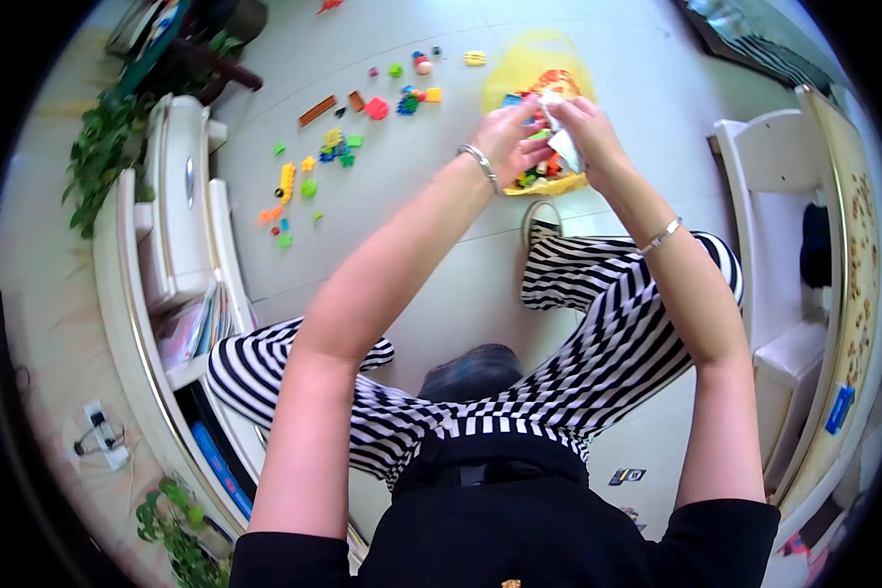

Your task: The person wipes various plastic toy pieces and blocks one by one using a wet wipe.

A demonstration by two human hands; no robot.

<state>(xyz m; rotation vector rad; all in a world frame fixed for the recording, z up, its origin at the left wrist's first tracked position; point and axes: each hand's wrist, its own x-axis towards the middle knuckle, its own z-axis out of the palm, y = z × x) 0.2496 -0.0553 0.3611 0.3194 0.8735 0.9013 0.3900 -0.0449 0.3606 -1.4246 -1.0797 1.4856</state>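
Observation:
My right hand [586, 129] is closed on a crumpled white piece [564, 150] that looks like paper or a wipe. Close beside it, my left hand [510, 145] has its fingers apart; whether its fingertips touch the white piece is hard to see. Both hands are above a translucent yellow bag [521, 67] with orange-red print. Colourful toy pieces [533, 178] show inside the bag's near opening, partly hidden by the hands.
Loose toy bricks lie on the pale floor to the left, among them a yellow strip [286, 182], a pink piece [376, 108] and a brown brick [317, 110]. White furniture [181, 196] stands at left, and a white chair [769, 176] at right.

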